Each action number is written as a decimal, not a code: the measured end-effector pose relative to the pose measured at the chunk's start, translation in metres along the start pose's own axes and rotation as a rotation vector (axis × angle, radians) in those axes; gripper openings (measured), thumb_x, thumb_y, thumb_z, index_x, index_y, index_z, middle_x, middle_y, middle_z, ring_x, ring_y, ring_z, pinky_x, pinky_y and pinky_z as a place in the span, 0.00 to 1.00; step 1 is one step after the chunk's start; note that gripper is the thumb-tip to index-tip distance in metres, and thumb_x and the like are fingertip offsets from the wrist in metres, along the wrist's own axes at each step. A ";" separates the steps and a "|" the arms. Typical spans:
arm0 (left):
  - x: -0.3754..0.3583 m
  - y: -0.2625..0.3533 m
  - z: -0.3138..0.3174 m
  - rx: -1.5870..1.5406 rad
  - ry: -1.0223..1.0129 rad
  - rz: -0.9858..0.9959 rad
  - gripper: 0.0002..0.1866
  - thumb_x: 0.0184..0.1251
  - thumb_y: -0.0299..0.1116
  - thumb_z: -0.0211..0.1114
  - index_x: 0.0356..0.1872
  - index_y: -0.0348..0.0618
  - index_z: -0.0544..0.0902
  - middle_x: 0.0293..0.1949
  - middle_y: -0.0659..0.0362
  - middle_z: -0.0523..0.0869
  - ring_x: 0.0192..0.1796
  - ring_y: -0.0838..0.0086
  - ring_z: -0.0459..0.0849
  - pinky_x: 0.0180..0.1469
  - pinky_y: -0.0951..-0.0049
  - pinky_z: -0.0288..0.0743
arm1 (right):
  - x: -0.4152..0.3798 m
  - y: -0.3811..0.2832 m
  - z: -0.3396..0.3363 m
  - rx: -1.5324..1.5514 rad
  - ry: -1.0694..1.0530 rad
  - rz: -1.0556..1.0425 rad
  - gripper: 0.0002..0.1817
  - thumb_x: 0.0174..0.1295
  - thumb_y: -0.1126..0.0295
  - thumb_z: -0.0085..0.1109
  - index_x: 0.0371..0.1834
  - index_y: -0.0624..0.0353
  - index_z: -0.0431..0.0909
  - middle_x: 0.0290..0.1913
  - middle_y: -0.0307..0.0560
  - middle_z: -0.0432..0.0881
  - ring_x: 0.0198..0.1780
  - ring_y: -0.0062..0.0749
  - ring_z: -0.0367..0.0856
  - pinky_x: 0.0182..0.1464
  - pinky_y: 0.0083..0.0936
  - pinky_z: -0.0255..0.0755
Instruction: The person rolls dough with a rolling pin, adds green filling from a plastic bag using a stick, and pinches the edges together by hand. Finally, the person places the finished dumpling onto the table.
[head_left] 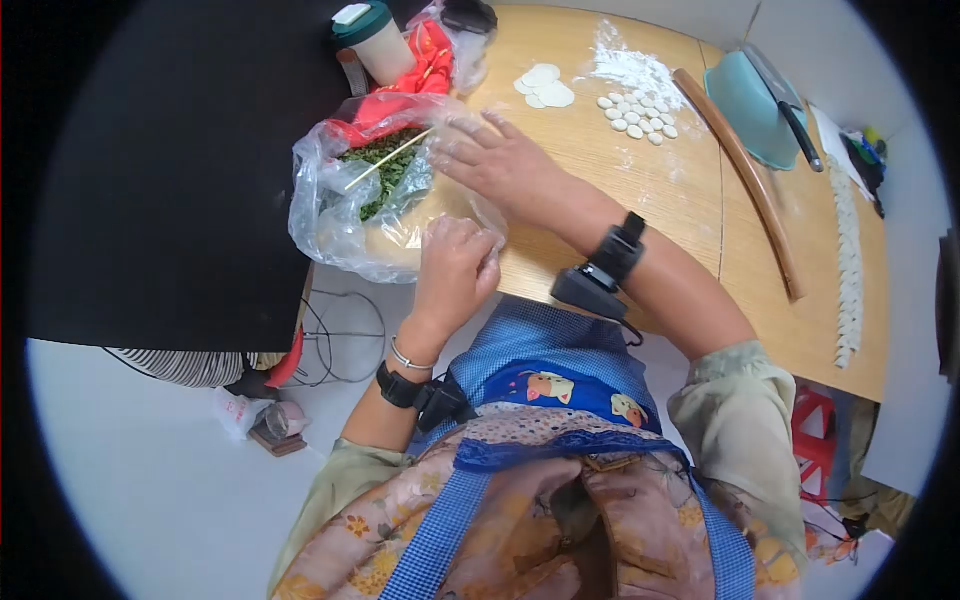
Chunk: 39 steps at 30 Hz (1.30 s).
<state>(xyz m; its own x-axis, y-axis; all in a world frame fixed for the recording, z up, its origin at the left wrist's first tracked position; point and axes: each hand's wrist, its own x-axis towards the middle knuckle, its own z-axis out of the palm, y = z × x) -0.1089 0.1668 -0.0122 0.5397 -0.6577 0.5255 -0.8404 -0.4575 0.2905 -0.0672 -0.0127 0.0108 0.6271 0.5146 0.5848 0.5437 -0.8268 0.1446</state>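
A clear plastic bag lies open at the table's left side, with chopped green filling inside. A thin pale stick rests across the filling. My left hand is closed at the bag's near right edge, its curled fingers on the plastic. My right hand lies over the bag's far right side, palm down, fingers stretched out and floury. What lies under its fingertips is hidden. Beyond it are several flat round dough wrappers and a cluster of small dough pieces.
Loose flour covers the table's far part. A long wooden rolling pin lies right of the dough pieces. Behind it, a knife rests on a teal basin. A lidded container and red plastic stand beyond the bag.
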 end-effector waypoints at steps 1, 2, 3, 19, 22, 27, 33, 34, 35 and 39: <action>-0.002 0.001 -0.001 -0.048 -0.009 0.028 0.07 0.52 0.23 0.65 0.33 0.38 0.82 0.31 0.50 0.77 0.38 0.51 0.76 0.51 0.53 0.70 | 0.003 -0.001 0.018 0.084 0.005 -0.015 0.29 0.61 0.72 0.54 0.70 0.48 0.72 0.70 0.45 0.73 0.76 0.42 0.65 0.79 0.49 0.51; -0.003 0.001 -0.003 -0.046 -0.013 0.031 0.07 0.52 0.23 0.65 0.33 0.38 0.82 0.31 0.50 0.77 0.38 0.51 0.76 0.51 0.53 0.70 | 0.008 -0.005 0.021 0.169 0.011 -0.032 0.28 0.62 0.70 0.53 0.70 0.48 0.73 0.68 0.45 0.75 0.75 0.41 0.66 0.79 0.49 0.50; -0.004 0.001 -0.005 -0.062 -0.054 0.024 0.07 0.53 0.24 0.66 0.34 0.38 0.82 0.32 0.50 0.78 0.39 0.51 0.77 0.52 0.54 0.70 | 0.011 -0.007 0.023 0.171 0.015 -0.029 0.28 0.62 0.70 0.53 0.70 0.48 0.73 0.68 0.45 0.75 0.75 0.41 0.66 0.79 0.49 0.50; 0.019 -0.025 -0.013 0.217 0.001 -0.005 0.18 0.63 0.36 0.68 0.53 0.42 0.82 0.51 0.50 0.84 0.56 0.53 0.78 0.61 0.55 0.67 | -0.094 0.029 -0.047 0.087 -0.278 0.235 0.06 0.59 0.70 0.56 0.38 0.51 0.81 0.40 0.42 0.81 0.52 0.38 0.78 0.56 0.41 0.69; 0.029 -0.012 -0.002 0.191 0.023 0.038 0.16 0.62 0.36 0.69 0.48 0.42 0.84 0.47 0.52 0.85 0.54 0.55 0.80 0.59 0.56 0.68 | -0.120 0.037 -0.065 0.076 -0.280 0.266 0.06 0.58 0.71 0.57 0.38 0.51 0.80 0.40 0.42 0.81 0.51 0.39 0.78 0.55 0.39 0.69; 0.055 0.011 -0.001 0.053 0.049 0.067 0.08 0.59 0.32 0.71 0.36 0.42 0.84 0.37 0.54 0.85 0.45 0.58 0.82 0.53 0.57 0.70 | -0.142 0.039 -0.071 0.095 -0.127 0.303 0.06 0.56 0.72 0.58 0.36 0.54 0.79 0.38 0.43 0.80 0.48 0.40 0.77 0.53 0.37 0.69; 0.139 0.029 -0.037 -0.058 0.088 0.212 0.07 0.60 0.30 0.70 0.27 0.40 0.81 0.27 0.52 0.82 0.31 0.56 0.80 0.35 0.59 0.71 | -0.139 0.033 -0.074 0.142 -0.188 0.301 0.05 0.55 0.71 0.58 0.34 0.55 0.78 0.36 0.43 0.80 0.47 0.39 0.78 0.50 0.36 0.69; 0.149 0.030 -0.040 0.022 -0.070 0.185 0.09 0.60 0.31 0.70 0.25 0.39 0.81 0.25 0.51 0.81 0.29 0.55 0.80 0.34 0.58 0.71 | -0.139 0.033 -0.074 0.151 -0.176 0.301 0.04 0.55 0.71 0.58 0.34 0.55 0.77 0.36 0.43 0.79 0.46 0.40 0.77 0.50 0.36 0.68; 0.156 0.029 -0.041 0.102 -0.229 0.155 0.11 0.61 0.32 0.70 0.23 0.39 0.80 0.23 0.50 0.81 0.28 0.53 0.80 0.33 0.57 0.71 | -0.139 0.032 -0.074 0.162 -0.165 0.301 0.05 0.54 0.71 0.58 0.33 0.56 0.76 0.35 0.43 0.77 0.46 0.40 0.75 0.49 0.36 0.67; 0.157 0.023 -0.024 0.266 -0.757 0.195 0.16 0.67 0.40 0.62 0.24 0.40 0.84 0.26 0.47 0.84 0.33 0.50 0.84 0.38 0.51 0.76 | -0.142 0.036 -0.081 0.098 -0.234 0.356 0.05 0.56 0.70 0.56 0.34 0.53 0.79 0.37 0.41 0.80 0.47 0.37 0.78 0.50 0.35 0.69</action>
<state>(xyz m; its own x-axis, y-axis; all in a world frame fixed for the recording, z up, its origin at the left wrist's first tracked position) -0.0446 0.0674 0.0957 0.3527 -0.9216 -0.1619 -0.9339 -0.3576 0.0008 -0.1815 -0.1339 -0.0020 0.8882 0.2483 0.3866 0.3141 -0.9422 -0.1164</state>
